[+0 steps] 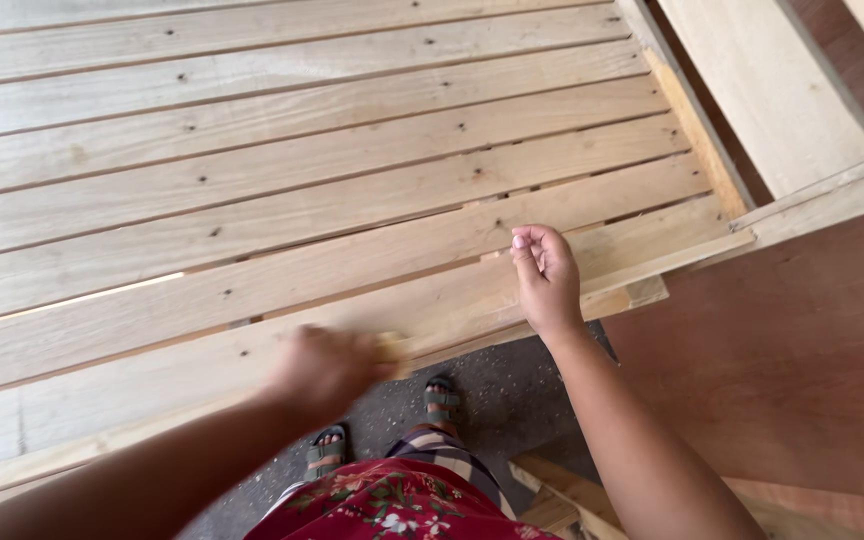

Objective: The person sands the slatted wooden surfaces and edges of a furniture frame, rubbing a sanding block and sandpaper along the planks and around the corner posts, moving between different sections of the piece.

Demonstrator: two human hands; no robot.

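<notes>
The left hand (324, 368), blurred, closes on a small yellowish pad (389, 348) pressed to the near board of the pale slatted wooden panel (282, 190). The right hand (546, 277) rests loosely curled, empty, on that board's right end. The boards run left to right; how much is smoothed cannot be told.

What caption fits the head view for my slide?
Left hand, blurred, holds a small yellowish piece against a slatted wooden panel; right hand rests on its edge.
</notes>
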